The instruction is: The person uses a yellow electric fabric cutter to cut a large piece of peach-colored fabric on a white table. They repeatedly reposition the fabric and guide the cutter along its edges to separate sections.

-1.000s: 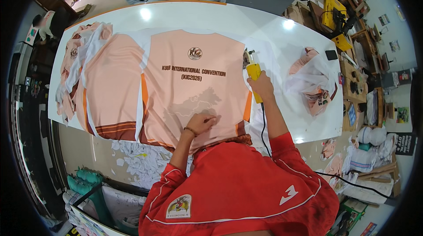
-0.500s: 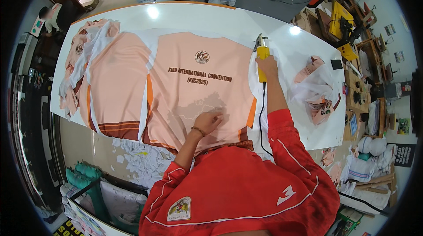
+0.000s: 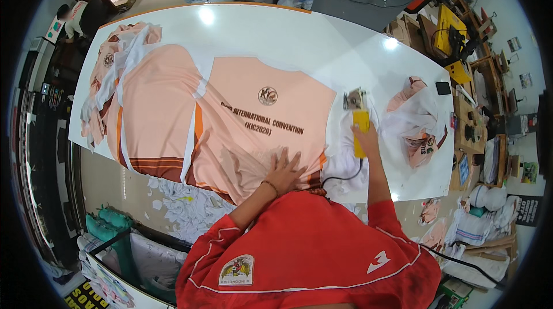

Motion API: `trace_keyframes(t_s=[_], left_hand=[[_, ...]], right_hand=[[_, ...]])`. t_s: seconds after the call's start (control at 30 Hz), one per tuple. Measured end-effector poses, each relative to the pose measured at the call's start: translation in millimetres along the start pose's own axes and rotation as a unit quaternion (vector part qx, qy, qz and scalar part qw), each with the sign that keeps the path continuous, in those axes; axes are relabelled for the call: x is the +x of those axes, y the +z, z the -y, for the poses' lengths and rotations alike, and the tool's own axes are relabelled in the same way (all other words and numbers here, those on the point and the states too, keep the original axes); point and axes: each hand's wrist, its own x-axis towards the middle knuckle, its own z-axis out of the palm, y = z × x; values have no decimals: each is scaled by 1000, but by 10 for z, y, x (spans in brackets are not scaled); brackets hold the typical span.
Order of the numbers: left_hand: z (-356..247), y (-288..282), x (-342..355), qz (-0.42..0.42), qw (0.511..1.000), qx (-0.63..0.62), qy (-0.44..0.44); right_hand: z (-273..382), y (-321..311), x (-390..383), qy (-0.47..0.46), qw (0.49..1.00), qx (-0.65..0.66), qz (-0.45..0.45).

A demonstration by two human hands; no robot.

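Note:
My left hand (image 3: 283, 172) lies with its fingers spread on the lower part of a peach printed shirt panel (image 3: 276, 77). Wrinkles run through the cloth from that hand toward the upper left. In my right hand (image 3: 370, 143) is a yellow electric fabric cutter (image 3: 361, 120), its metal head pointing away from me, right of the panel. The cutter's head is blurred. Bunched white cloth (image 3: 344, 172) lies under and beside the tool, and a black cord curves from the tool toward my body. Left of the panel, a second peach piece (image 3: 158, 107) is joined along white and orange strips.
A white table (image 3: 259, 26) carries all the cloth. Crumpled peach and white fabric (image 3: 106, 87) is heaped at its left end, another bundle (image 3: 416, 116) at its right, near a black phone-like object (image 3: 443, 88). White scraps (image 3: 190, 208) litter the floor. A person (image 3: 78, 21) is at far left.
My right hand has brought the cutter nearer and rightward, off the panel's edge. My left hand has slid right, its fingers now spread. The panel's upper edge has shifted and its cloth has wrinkled.

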Motion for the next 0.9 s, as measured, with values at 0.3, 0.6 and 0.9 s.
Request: trace_keyframes(t_s=[0.3,0.6,0.9], left_hand=[[-48,-228,-497,104,974,-200,2],[207,-594,-126,-138,977,-146,-74],[413,-661,-684,-195,905,-320,-202]], right_hand=[[-643,-863,-1364,11,991,-99,87],[-300,-989,-903,-45,933,-346,90],[-40,-872,-300,-101,907,-390,124]])
